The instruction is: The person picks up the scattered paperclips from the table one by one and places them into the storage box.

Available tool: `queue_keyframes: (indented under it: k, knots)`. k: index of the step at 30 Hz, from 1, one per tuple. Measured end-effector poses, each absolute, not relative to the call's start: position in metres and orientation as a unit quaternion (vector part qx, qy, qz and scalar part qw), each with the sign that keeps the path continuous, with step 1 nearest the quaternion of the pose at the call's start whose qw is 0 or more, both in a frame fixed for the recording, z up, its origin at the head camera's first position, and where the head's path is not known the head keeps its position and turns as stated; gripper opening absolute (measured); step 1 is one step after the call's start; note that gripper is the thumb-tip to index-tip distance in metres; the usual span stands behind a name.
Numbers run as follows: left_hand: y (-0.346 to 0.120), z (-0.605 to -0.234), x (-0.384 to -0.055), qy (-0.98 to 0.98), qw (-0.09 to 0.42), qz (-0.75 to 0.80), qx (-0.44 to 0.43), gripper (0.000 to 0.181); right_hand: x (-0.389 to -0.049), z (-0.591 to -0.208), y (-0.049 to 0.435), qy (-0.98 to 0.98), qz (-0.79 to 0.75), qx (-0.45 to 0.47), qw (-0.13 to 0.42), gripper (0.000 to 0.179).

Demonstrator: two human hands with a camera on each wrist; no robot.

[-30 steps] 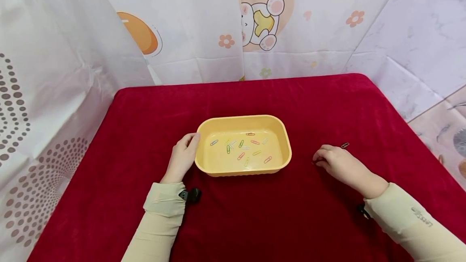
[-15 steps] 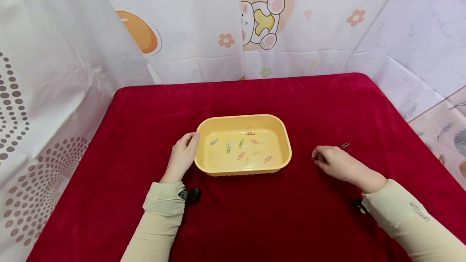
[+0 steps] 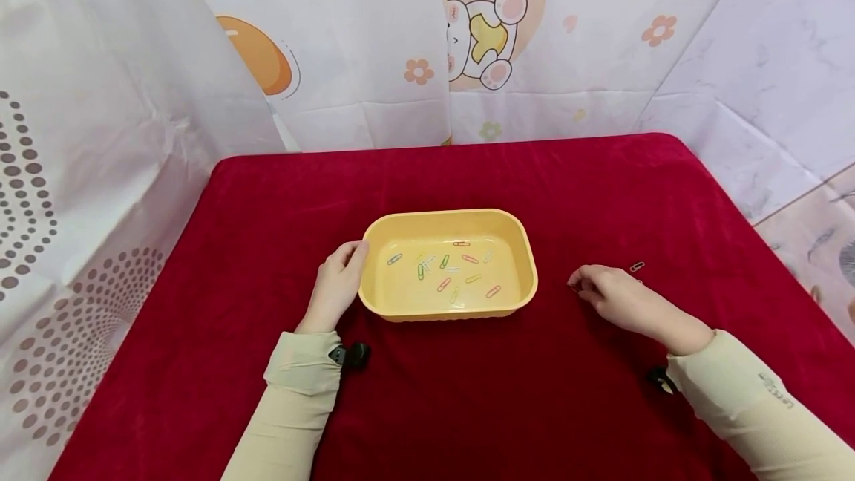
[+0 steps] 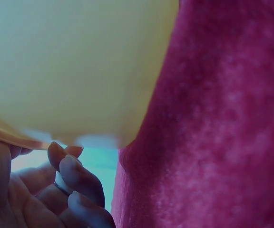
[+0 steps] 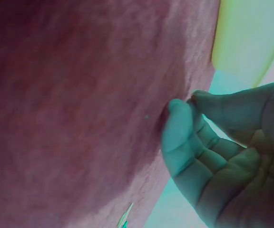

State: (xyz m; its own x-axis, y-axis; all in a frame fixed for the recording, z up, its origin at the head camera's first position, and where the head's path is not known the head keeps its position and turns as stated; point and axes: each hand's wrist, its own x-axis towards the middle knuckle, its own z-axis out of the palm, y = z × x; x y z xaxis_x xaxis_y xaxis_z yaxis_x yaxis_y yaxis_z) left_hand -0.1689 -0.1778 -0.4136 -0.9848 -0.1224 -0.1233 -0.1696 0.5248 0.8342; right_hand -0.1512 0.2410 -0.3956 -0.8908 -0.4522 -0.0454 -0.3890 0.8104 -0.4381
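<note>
My left hand (image 3: 336, 284) grips the left rim of a yellow plastic basin (image 3: 449, 315), thumb over the edge and fingers curled below it. In the left wrist view those fingers (image 4: 82, 180) lie under the rim, beside the pale basin wall (image 4: 80, 71). Right of the basin, my right hand (image 3: 617, 295) is low over the cloth. Its thumb and index finger pinch a small reddish paper clip (image 3: 572, 288), mostly hidden by the fingertips. In the right wrist view only a dark speck of it shows between the fingertips. Several coloured paper clips (image 3: 444, 285) lie scattered on the basin floor.
A dark paper clip (image 3: 637, 266) lies on the red tablecloth (image 3: 467, 399) just behind the right hand, with another partly hidden by that hand. Patterned white curtains (image 3: 374, 36) hang along the table's back and sides.
My right hand has shifted slightly left toward the basin, a clip between its fingertips. Part of another clip now shows behind it. The left hand stays on the basin's rim.
</note>
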Motion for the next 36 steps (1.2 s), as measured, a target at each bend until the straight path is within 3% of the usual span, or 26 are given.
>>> queue_keyframes:
  k: [6, 22, 36]
  knots:
    - [-0.178, -0.415, -0.169, 0.873, 0.022, 0.480, -0.084, 0.056, -0.150, -0.387, 0.237, 0.917, -0.324, -0.202, 0.117, 0.009]
    - [-0.177, -0.413, -0.168, 0.873, 0.023, 0.480, -0.083, 0.056, -0.161, -0.357, 0.206, 0.886, -0.431, -0.148, 0.085, 0.019]
    - [-0.177, -0.411, -0.168, 0.869, 0.030, 0.485, -0.089, 0.054, -0.175, -0.342, 0.173, 0.827, -0.527, -0.140, 0.140, 0.025]
